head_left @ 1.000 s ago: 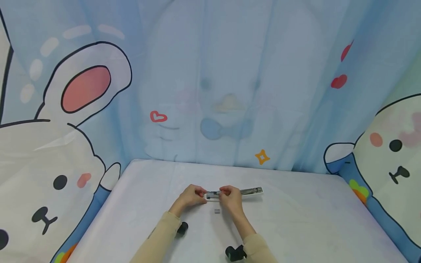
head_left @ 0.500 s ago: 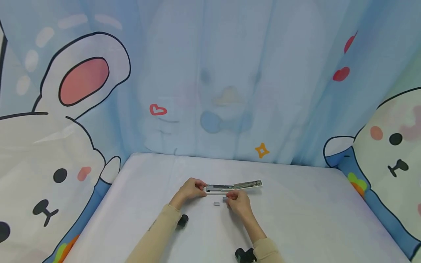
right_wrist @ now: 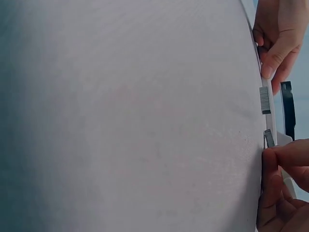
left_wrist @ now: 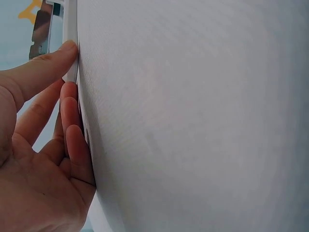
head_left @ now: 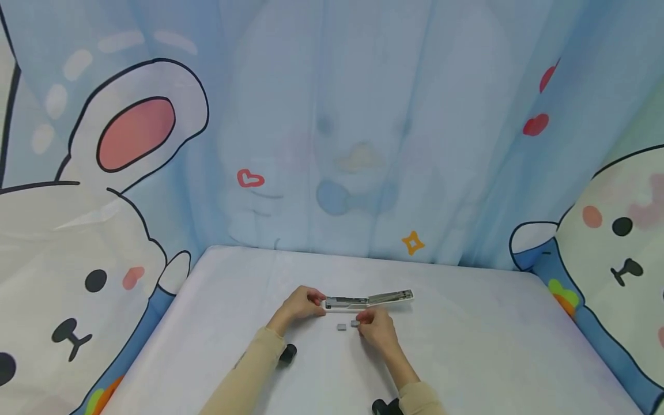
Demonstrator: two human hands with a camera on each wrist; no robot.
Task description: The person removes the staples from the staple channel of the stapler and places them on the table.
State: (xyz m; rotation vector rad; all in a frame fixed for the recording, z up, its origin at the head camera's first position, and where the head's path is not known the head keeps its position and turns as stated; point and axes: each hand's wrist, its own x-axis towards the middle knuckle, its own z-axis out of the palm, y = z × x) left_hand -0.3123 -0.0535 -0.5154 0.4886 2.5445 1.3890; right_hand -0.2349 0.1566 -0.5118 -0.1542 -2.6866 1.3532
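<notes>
A white stapler (head_left: 390, 297) lies on the table, folded open, with its metal staple channel showing and one arm raised to the right. My left hand (head_left: 301, 302) grips the stapler's left end, thumb against its white side in the left wrist view (left_wrist: 70, 65). Just in front of the stapler, my right hand (head_left: 377, 328) pinches a short grey strip of staples (right_wrist: 269, 137) between thumb and fingertips, down at the tabletop. To its left lies another grey staple strip (head_left: 341, 327), its ridges plain in the right wrist view.
The table (head_left: 249, 271) has a white cloth over it. Behind and at the sides hangs a blue curtain (head_left: 358, 115) with cartoon animals. Black wrist devices (head_left: 287, 353) show beside both forearms.
My right hand has left the stapler's middle and come down nearer me to the right, bringing a staple strip to the table beside the other one. The left hand keeps its grip.
</notes>
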